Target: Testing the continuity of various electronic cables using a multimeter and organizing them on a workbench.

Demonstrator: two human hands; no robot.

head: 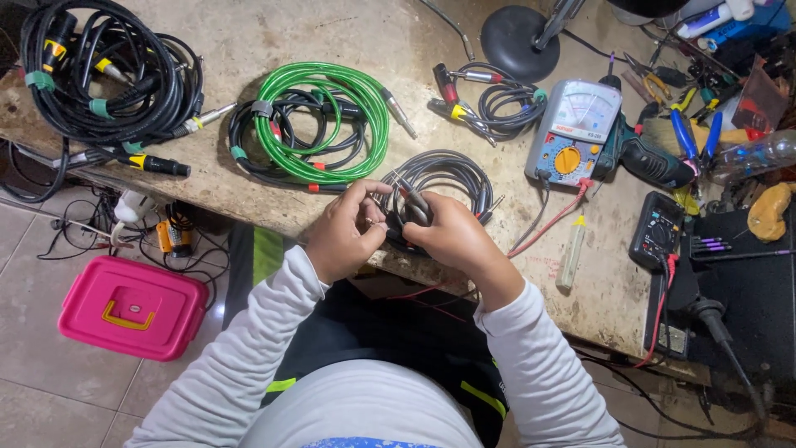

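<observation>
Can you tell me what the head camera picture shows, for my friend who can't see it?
A person's left hand and right hand hold the plug end of a coiled grey cable at the edge of a worn workbench. Around it lie a green cable coil, black cables and a grey meter.

— How do the arms lie?

— Both reach forward in pale long sleeves, elbows bent, forearms angling inward so the hands meet close together.

— And the left hand point(342, 236)?

— Knuckles up, fingers curled, thumb and forefinger pinched toward the right.

— The right hand point(452, 236)?

— Back of it facing up, fingers folded under in a closed grip, wrist slightly bent.
</observation>
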